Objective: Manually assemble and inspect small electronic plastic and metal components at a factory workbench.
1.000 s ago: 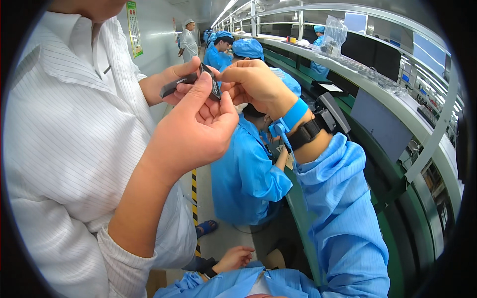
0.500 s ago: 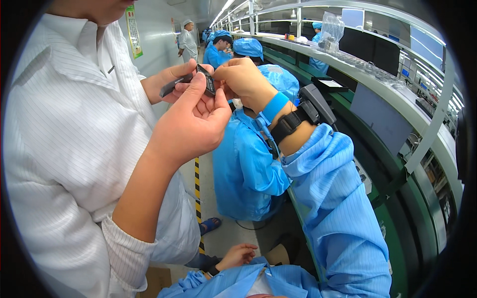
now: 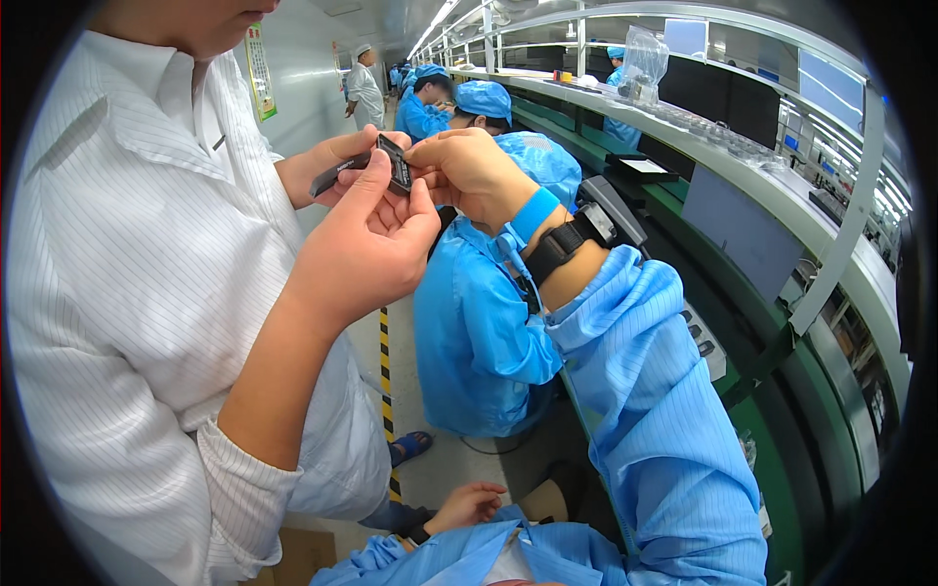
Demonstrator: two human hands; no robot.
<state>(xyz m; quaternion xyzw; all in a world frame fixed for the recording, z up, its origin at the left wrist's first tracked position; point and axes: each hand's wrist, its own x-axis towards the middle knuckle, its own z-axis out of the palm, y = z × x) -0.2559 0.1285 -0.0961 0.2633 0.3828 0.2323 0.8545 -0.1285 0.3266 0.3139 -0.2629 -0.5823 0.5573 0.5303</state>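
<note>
My right hand (image 3: 474, 171) reaches out at upper middle. Its thumb and fingers are closed at the right edge of a small black rectangular device (image 3: 395, 164), seemingly gripping it; the fingertips are partly hidden. A person in a white striped coat also has hold of this device, with one hand (image 3: 366, 234) in front and the other hand (image 3: 318, 166) behind. A dark elongated part (image 3: 340, 174) with small pale marking sticks out to the left between that person's fingers. Low in the view, my left hand (image 3: 471, 505) rests near my lap, fingers loosely extended, holding nothing.
A blue strap (image 3: 537, 213) and a black band with a boxy unit (image 3: 576, 234) circle my right wrist. A seated co-worker in blue (image 3: 479, 322) is just beyond my arm. The green-and-white production line (image 3: 743, 205) runs along the right. Yellow-black tape (image 3: 386, 361) marks the floor.
My right hand and the black device have shifted slightly left in the view, along with the other person's hands. My left hand stays where it was.
</note>
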